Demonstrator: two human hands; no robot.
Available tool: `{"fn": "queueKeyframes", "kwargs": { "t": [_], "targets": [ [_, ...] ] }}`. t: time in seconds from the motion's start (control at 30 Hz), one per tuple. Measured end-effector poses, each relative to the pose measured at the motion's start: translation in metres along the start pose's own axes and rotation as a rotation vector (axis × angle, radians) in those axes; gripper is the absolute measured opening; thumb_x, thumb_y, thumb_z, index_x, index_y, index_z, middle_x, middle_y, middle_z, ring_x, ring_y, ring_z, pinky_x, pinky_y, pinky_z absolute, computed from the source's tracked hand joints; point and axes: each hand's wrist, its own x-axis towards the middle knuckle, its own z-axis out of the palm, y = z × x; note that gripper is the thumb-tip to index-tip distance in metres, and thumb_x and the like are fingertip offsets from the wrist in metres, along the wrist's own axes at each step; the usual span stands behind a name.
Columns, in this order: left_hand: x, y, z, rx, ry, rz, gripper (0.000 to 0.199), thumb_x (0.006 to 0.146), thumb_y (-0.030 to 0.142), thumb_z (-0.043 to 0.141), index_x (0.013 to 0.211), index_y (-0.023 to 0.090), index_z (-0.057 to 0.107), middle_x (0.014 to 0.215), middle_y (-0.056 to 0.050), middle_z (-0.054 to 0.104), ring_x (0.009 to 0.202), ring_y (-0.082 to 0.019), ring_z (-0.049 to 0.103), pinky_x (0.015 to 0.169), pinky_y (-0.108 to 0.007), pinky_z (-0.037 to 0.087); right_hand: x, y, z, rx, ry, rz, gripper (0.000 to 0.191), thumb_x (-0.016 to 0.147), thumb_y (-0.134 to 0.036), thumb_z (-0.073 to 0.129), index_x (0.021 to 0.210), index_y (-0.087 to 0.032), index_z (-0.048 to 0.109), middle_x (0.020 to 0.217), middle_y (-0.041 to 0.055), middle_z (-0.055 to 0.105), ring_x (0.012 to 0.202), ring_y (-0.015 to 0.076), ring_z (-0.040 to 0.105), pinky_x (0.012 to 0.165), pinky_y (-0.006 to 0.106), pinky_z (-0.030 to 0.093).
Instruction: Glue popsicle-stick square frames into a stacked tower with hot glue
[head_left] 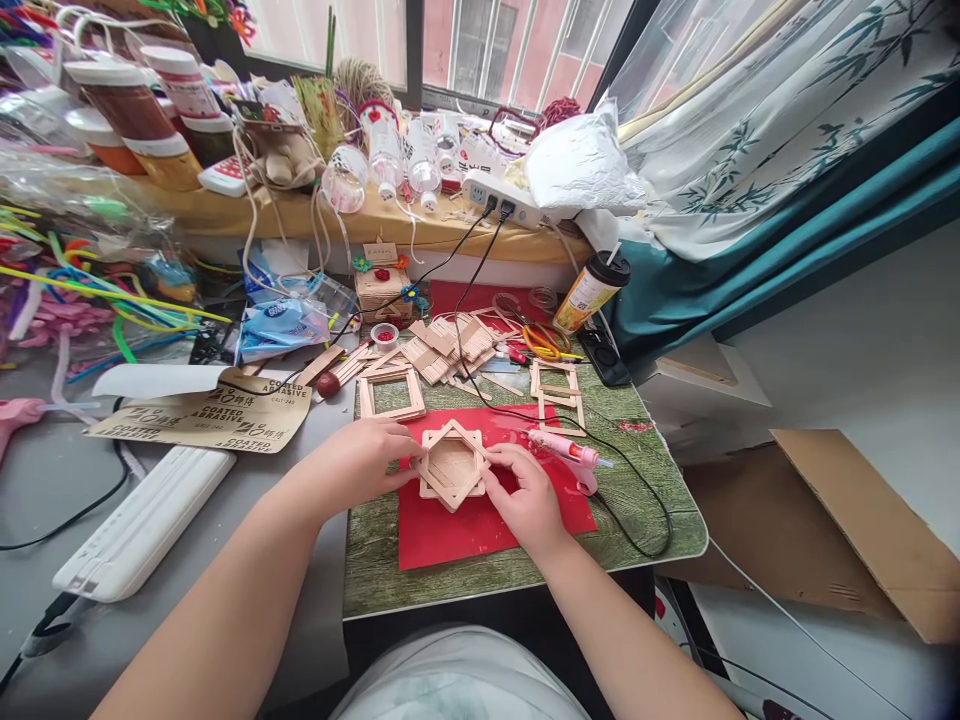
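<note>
The left hand (375,460) and right hand (525,495) pinch opposite corners of a square stick frame (466,494) turned cornerwise on a stacked wooden-stick box (431,488), the fingers of each drawn narrow on the wood, above the red sheet (442,540). The pink glue gun (566,450) lies just beyond the right hand. Farther off are two-part stick frames (556,392), a square frame stack (391,410) and what looks like a pile of craft sticks (457,348).
</note>
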Motion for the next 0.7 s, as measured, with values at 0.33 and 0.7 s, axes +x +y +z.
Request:
{"fn": "queueKeyframes", "kwargs": {
  "t": [0.33,0.7],
  "targets": [
    [0.001,0.013,-0.004,0.010,0.013,-0.080,0.020,0.102,0.036,0.067,0.108,0.023,0.082,0.102,-0.007,0.080,0.092,-0.025,0.074,0.080,-0.035,0.052,0.001,0.002,0.002,0.013,0.015,0.020,0.010,0.098,-0.025,0.074,0.107,-0.026,0.078,0.116,0.0097,0.078,0.112,0.0268,0.076,0.103,0.047,0.062],
    [0.010,0.025,0.007,0.096,0.046,-0.202,0.033,0.109,0.038,0.054,0.090,0.022,0.076,0.090,-0.006,0.078,0.087,-0.025,0.070,0.072,-0.035,0.044,0.002,0.002,0.003,-0.012,0.031,-0.002,0.012,0.097,-0.022,0.075,0.108,-0.026,0.076,0.115,0.0086,0.076,0.110,0.0247,0.075,0.101,0.043,0.062]
  ]
}}
